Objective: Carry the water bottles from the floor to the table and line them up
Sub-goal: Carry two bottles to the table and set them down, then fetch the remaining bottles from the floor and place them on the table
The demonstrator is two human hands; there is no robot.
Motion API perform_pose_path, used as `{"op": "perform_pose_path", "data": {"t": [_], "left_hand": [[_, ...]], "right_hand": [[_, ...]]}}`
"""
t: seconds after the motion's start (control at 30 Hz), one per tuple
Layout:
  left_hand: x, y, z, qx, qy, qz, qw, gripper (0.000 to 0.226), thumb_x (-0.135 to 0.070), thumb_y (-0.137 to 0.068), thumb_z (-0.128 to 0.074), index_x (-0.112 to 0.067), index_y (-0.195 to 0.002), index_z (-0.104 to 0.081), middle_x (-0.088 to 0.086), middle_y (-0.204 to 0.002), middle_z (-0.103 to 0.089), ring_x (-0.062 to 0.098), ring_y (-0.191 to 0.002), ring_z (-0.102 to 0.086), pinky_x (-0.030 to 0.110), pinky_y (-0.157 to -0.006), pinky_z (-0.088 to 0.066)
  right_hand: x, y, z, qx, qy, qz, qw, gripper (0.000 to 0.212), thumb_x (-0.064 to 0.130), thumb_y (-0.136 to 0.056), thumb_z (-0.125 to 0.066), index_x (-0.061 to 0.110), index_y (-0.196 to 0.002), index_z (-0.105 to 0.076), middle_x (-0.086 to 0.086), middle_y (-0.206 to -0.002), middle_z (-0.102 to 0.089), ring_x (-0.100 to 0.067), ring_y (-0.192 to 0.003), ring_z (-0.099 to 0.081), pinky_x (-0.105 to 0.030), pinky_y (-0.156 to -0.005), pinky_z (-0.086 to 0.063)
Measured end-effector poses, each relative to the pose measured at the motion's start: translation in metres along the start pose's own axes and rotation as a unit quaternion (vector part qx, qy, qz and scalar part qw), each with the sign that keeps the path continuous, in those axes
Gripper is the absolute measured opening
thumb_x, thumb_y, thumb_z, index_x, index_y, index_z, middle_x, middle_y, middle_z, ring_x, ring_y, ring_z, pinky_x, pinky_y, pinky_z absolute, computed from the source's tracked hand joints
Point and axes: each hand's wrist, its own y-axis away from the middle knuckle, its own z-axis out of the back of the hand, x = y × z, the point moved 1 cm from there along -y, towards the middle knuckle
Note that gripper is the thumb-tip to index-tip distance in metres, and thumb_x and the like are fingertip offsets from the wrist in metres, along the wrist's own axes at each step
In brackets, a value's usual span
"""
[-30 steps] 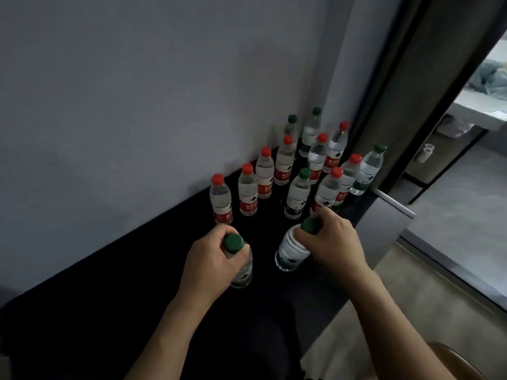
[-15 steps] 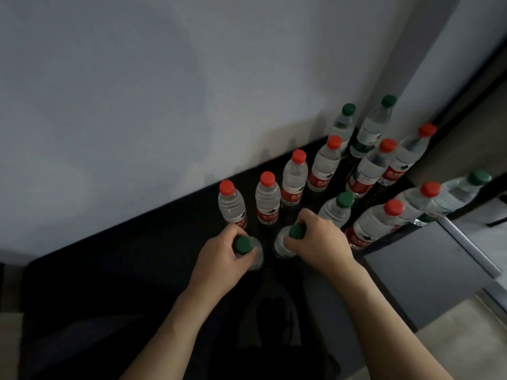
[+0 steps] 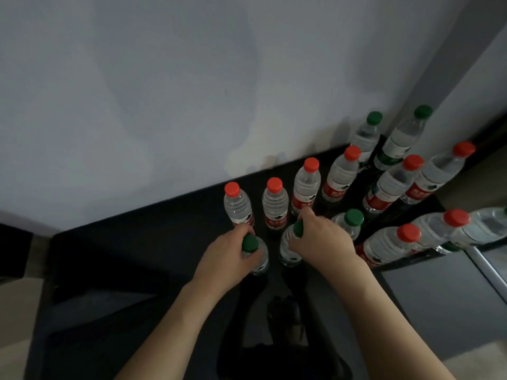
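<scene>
My left hand (image 3: 226, 260) grips the neck of a green-capped water bottle (image 3: 258, 257) that stands on the black table (image 3: 123, 259). My right hand (image 3: 322, 239) grips the neck of a second green-capped bottle (image 3: 288, 246) just to its right. Directly behind them a row of red-capped bottles (image 3: 275, 204) runs along the wall. Further right stand several more bottles with red caps (image 3: 391, 242) and green caps (image 3: 354, 219). Whether the two held bottles touch the tabletop is hard to tell.
A pale wall (image 3: 192, 91) rises right behind the table. The table's right edge (image 3: 411, 266) drops to a grey surface (image 3: 444, 305). Bare black tabletop lies to the left of my hands. A dark object (image 3: 285, 314) sits near the table's front.
The view has tilted down and closer. Both hands carried their bottles forward to stand just in front of the red-capped row, and the right bottle went from tilted to nearly upright.
</scene>
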Motion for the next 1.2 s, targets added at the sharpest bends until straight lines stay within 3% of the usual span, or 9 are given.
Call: {"op": "perform_pose_path", "data": {"t": [0.07, 0.17, 0.23, 0.33, 0.6, 0.83, 0.97, 1.1, 1.2], "left_hand": [[0.001, 0.007, 0.002, -0.019, 0.000, 0.001, 1.000, 0.035, -0.060, -0.081, -0.062, -0.045, -0.110, -0.048, -0.019, -0.092, -0.060, -0.005, -0.079, -0.059, 0.018, -0.063, -0.046], [0.009, 0.025, 0.010, -0.072, 0.000, 0.008, 0.997, 0.049, -0.067, -0.084, -0.054, -0.045, -0.126, -0.043, -0.020, -0.099, -0.057, -0.004, -0.083, -0.058, 0.015, -0.066, -0.047], [0.017, 0.044, 0.019, -0.117, 0.016, 0.023, 0.993, 0.058, -0.071, -0.086, -0.045, -0.041, -0.134, -0.041, -0.019, -0.109, -0.056, -0.004, -0.090, -0.058, 0.016, -0.073, -0.049], [0.030, 0.073, 0.038, -0.189, 0.038, 0.038, 0.981, 0.061, -0.068, -0.089, -0.040, -0.032, -0.139, -0.043, -0.014, -0.125, -0.054, -0.003, -0.104, -0.055, 0.020, -0.086, -0.050], [0.081, 0.175, 0.094, -0.350, -0.016, 0.118, 0.929, 0.041, -0.034, -0.097, -0.053, -0.018, -0.136, -0.050, -0.002, -0.131, -0.054, 0.008, -0.115, -0.054, 0.019, -0.091, -0.042], [0.157, 0.311, 0.128, -0.435, -0.013, 0.212, 0.875, 0.038, -0.028, -0.097, -0.054, -0.014, -0.133, -0.053, 0.002, -0.127, -0.056, 0.017, -0.115, -0.056, 0.033, -0.096, -0.049], [0.200, 0.389, 0.134, -0.468, -0.008, 0.256, 0.846, 0.037, -0.028, -0.097, -0.053, -0.011, -0.130, -0.054, 0.004, -0.124, -0.057, 0.021, -0.110, -0.057, 0.027, -0.091, -0.045], [0.251, 0.486, 0.134, -0.493, 0.007, 0.297, 0.818, 0.038, -0.026, -0.097, -0.053, -0.012, -0.133, -0.052, 0.005, -0.129, -0.055, 0.021, -0.117, -0.054, 0.035, -0.100, -0.045], [0.283, 0.558, 0.133, -0.508, 0.006, 0.328, 0.796, 0.038, -0.028, -0.099, -0.052, -0.016, -0.135, -0.050, 0.001, -0.131, -0.054, 0.017, -0.117, -0.054, 0.029, -0.096, -0.044]], "right_hand": [[0.003, 0.006, 0.001, -0.021, 0.030, -0.006, 0.999, 0.047, 0.044, -0.086, -0.059, 0.020, -0.123, -0.044, -0.009, -0.122, -0.053, -0.030, -0.112, -0.053, -0.040, -0.086, -0.047], [0.015, 0.016, 0.007, -0.133, 0.030, 0.031, 0.990, 0.051, 0.041, -0.084, -0.061, 0.015, -0.126, -0.047, -0.012, -0.125, -0.052, -0.034, -0.114, -0.051, -0.043, -0.092, -0.043], [0.031, 0.022, 0.013, -0.189, -0.037, 0.107, 0.976, 0.053, 0.032, -0.083, -0.065, 0.014, -0.129, -0.047, -0.011, -0.125, -0.053, -0.033, -0.115, -0.051, -0.044, -0.094, -0.043], [0.069, 0.032, 0.015, -0.202, -0.090, 0.241, 0.945, 0.058, 0.022, -0.081, -0.068, 0.012, -0.134, -0.047, -0.009, -0.130, -0.052, -0.028, -0.121, -0.049, -0.041, -0.101, -0.040], [0.185, 0.083, -0.040, -0.114, -0.056, 0.375, 0.918, 0.060, 0.032, -0.087, -0.064, 0.022, -0.141, -0.040, 0.000, -0.141, -0.045, -0.019, -0.129, -0.043, -0.036, -0.109, -0.038], [0.287, 0.159, -0.114, -0.049, -0.007, 0.467, 0.883, 0.062, 0.035, -0.088, -0.064, 0.027, -0.143, -0.036, 0.002, -0.143, -0.044, -0.017, -0.134, -0.040, -0.031, -0.108, -0.034], [0.337, 0.212, -0.157, -0.011, 0.007, 0.508, 0.861, 0.060, 0.034, -0.089, -0.062, 0.025, -0.142, -0.037, 0.002, -0.143, -0.042, -0.017, -0.133, -0.040, -0.032, -0.109, -0.035], [0.396, 0.282, -0.211, 0.032, 0.022, 0.542, 0.840, 0.058, 0.034, -0.090, -0.061, 0.026, -0.143, -0.038, 0.003, -0.145, -0.040, -0.016, -0.134, -0.038, -0.035, -0.111, -0.036], [0.434, 0.334, -0.253, 0.064, 0.037, 0.567, 0.820, 0.057, 0.034, -0.091, -0.059, 0.025, -0.142, -0.038, 0.003, -0.144, -0.039, -0.019, -0.132, -0.039, -0.037, -0.111, -0.036]]}}
